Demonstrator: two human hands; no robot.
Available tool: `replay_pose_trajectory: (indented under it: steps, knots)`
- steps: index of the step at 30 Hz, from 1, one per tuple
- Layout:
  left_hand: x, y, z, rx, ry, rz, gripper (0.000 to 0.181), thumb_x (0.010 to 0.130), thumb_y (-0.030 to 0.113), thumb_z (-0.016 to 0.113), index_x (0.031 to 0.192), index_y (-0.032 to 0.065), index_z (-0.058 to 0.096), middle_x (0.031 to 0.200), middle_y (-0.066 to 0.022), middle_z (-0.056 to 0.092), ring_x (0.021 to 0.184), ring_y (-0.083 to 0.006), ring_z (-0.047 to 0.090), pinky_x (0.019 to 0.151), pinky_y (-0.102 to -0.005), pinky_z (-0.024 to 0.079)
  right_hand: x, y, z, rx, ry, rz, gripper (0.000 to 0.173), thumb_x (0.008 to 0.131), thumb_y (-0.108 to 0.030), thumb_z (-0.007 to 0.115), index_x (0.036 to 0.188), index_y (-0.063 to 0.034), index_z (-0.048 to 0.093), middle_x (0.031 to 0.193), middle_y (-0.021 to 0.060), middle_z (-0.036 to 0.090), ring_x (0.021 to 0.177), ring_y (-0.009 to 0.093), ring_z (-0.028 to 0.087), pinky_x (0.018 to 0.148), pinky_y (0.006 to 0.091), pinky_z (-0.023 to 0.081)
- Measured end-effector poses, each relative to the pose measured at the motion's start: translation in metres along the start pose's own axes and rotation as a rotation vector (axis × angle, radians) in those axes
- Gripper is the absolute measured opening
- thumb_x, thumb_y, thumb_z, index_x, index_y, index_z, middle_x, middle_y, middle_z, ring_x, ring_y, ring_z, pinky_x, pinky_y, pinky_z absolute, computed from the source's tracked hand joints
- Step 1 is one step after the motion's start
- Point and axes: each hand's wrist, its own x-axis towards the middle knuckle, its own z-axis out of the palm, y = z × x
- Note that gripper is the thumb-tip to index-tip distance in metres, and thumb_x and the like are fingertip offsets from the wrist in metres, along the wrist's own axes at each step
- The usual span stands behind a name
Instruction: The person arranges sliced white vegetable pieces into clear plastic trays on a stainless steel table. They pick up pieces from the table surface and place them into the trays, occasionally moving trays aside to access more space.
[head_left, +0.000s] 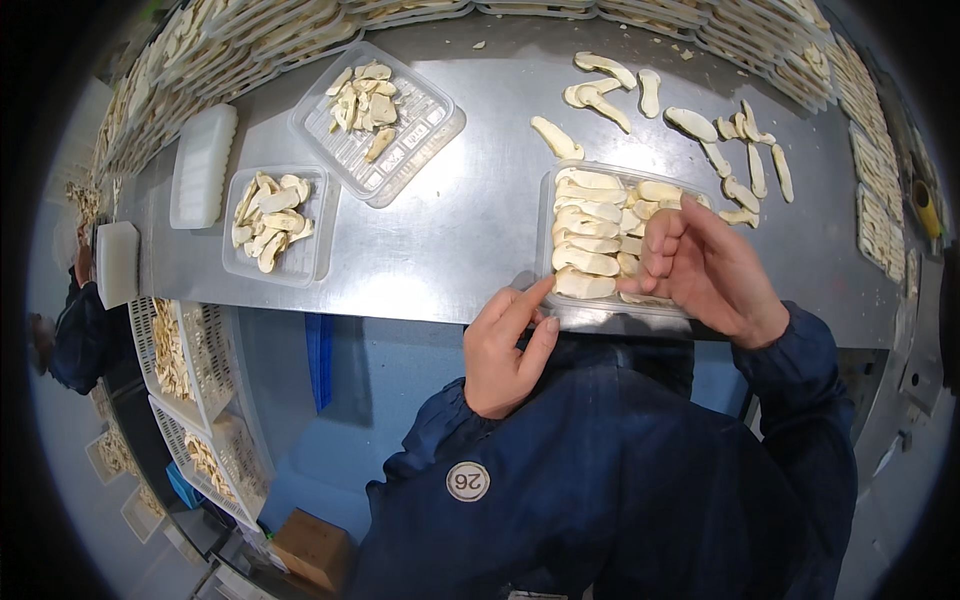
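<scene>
Before me a clear plastic tray (546, 247) holds pale mushroom slices. Long slices (586, 225) lie side by side in a column on its left, and shorter ones fill part of the right. My left hand (506, 349) is at the near left corner, its index fingertip by the rim and the nearest slice (585, 283); its thumb stands apart. Above the tray's right part is my right hand (705, 274), fingers partly curled and apart, with nothing seen in it. It hides some slices and the right rim. Loose mushroom slices (600, 97) lie on the steel table (465, 225) beyond the tray.
Left of centre stand two clear trays (431, 112) (324, 225) with mushroom pieces. An upturned white tray (202, 166) lies beside them. Stacked filled trays (277, 30) line the far edge. White crates (214, 360) stand below at left; another person (75, 337) is farther left.
</scene>
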Motion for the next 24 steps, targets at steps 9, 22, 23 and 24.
replay_pose_trajectory:
  steps: [9,22,23,24]
  knots:
    - [0.001,0.007,0.001,0.039,0.019,-0.045,0.032,0.09,0.011,0.064,0.12,0.0005,0.066,0.076,-0.0079,0.055,0.065,-0.0169,0.054,0.059,-0.0281,0.044,0.003,-0.006,0.005,-0.03,0.055,0.002,0.051,0.108,-0.043,0.029,0.089,-0.0035,0.056,0.082,0.0049,0.06,0.077,0.018,0.063,0.085,0.0357,0.053]
    - [0.009,-0.003,0.013,0.014,0.068,-0.045,0.035,0.092,0.013,0.064,0.125,-0.0002,0.063,0.078,-0.0082,0.055,0.063,-0.0161,0.053,0.057,-0.0287,0.044,0.001,-0.008,0.001,0.014,0.082,-0.018,0.051,0.107,-0.043,0.029,0.088,-0.0032,0.056,0.081,0.0056,0.059,0.078,0.02,0.063,0.082,0.0352,0.052]
    - [0.009,-0.003,0.013,0.017,0.061,-0.045,0.036,0.092,0.013,0.064,0.125,-0.0002,0.063,0.078,-0.0082,0.055,0.062,-0.0162,0.053,0.057,-0.0288,0.044,0.002,-0.008,0.002,0.023,0.093,-0.012,0.052,0.107,-0.043,0.029,0.088,-0.0032,0.056,0.081,0.0057,0.059,0.078,0.021,0.063,0.081,0.0352,0.052]
    - [0.01,-0.002,0.012,0.02,0.054,-0.047,0.036,0.092,0.013,0.063,0.125,-0.0002,0.063,0.078,-0.0083,0.055,0.062,-0.0163,0.053,0.057,-0.0288,0.044,0.002,-0.008,0.0,0.03,0.081,-0.013,0.052,0.107,-0.043,0.029,0.089,-0.0031,0.056,0.081,0.006,0.059,0.079,0.021,0.063,0.081,0.0351,0.052]
